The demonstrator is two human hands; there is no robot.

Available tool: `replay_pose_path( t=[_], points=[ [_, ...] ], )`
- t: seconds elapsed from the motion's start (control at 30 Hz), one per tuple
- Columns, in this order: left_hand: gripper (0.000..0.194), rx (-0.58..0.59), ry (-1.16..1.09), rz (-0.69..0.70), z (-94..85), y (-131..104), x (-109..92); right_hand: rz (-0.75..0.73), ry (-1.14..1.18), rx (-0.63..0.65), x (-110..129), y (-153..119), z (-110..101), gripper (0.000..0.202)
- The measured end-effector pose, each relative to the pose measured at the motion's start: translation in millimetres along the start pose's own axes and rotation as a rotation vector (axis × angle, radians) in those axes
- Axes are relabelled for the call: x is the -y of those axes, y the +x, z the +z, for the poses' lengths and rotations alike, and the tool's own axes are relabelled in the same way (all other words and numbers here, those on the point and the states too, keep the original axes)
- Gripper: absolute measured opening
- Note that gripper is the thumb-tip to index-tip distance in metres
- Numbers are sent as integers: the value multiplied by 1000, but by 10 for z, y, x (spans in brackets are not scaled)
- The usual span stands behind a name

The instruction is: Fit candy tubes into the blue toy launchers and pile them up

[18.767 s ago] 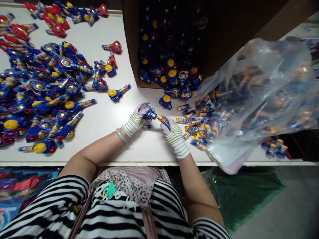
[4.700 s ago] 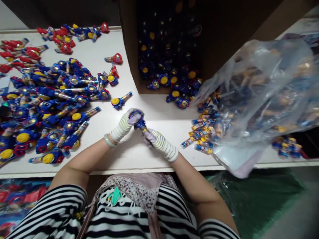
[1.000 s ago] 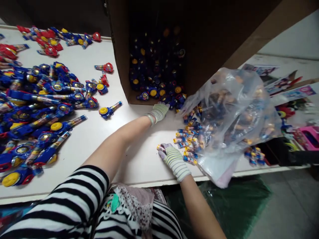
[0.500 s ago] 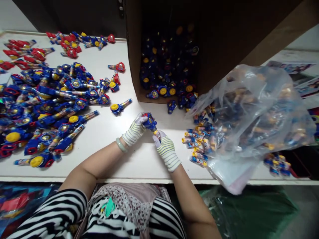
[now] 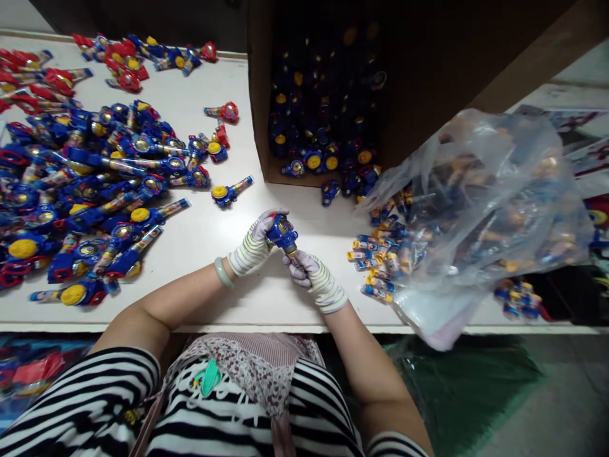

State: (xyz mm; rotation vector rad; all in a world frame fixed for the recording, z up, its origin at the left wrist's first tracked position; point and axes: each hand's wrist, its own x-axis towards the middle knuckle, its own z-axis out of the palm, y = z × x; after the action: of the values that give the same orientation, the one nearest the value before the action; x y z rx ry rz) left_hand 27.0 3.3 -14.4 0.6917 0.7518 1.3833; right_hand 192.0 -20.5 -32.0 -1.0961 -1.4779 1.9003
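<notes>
Both of my hands wear striped work gloves. A small blue plastic toy [image 5: 282, 232] with a round face is in my left hand [image 5: 254, 244], fingers closed about its upper end. My right hand [image 5: 316, 276] pinches the narrow tube [image 5: 292, 252] joined to the toy's lower end; most of that tube is hidden by the fingers. The toy is tilted above the white table. Just left of it lies a like toy with a yellow disc [image 5: 220, 193] and a tube attached.
Left stands a big pile of blue toys [image 5: 85, 190], with red ones [image 5: 126, 57] behind. An open cardboard box [image 5: 257, 101] on its side holds more blue toys. Right, loose labelled tubes [image 5: 373, 257] spill from a clear plastic bag [image 5: 476, 209]. The table edge [image 5: 371, 329] runs in front.
My right fingers have curled further around the tube below the toy. My left hand has shifted its hold slightly at the upper end. The whole view has tilted a little.
</notes>
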Motion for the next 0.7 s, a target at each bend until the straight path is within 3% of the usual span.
replay_pose_path(
  t=[0.07, 0.17, 0.2, 0.27, 0.4, 0.47, 0.6, 0.63, 0.7],
  points=[
    [51, -45, 99, 34, -29, 13, -19, -5, 44, -65, -14, 42, 42, 56],
    [48, -173, 195, 107, -32, 45, 6, -53, -276, -414, -18, 64, 83, 43],
    [47, -184, 203, 121, -28, 49, 20, -56, -353, -470, -24, 50, 92, 41],
    [48, -120, 186, 114, -29, 48, 37, -41, -283, -409, -59, -2, 115, 42],
    [59, 175, 133, 48, -79, 43, -3, 92, 182, 32, -160, -65, 178, 63],
    [60, 176, 195, 61, -91, 51, -33, 98, 138, -22, -163, -39, 191, 67],
    [46, -115, 281, 118, -14, 36, -4, -14, -201, -411, -68, -4, 141, 48],
    [45, -150, 243, 117, 13, 24, 20, -22, -225, -417, -49, -16, 127, 45],
    [49, -122, 136, 96, 47, 2, 63, 3, -121, -297, -40, -48, 117, 47]
  ],
)
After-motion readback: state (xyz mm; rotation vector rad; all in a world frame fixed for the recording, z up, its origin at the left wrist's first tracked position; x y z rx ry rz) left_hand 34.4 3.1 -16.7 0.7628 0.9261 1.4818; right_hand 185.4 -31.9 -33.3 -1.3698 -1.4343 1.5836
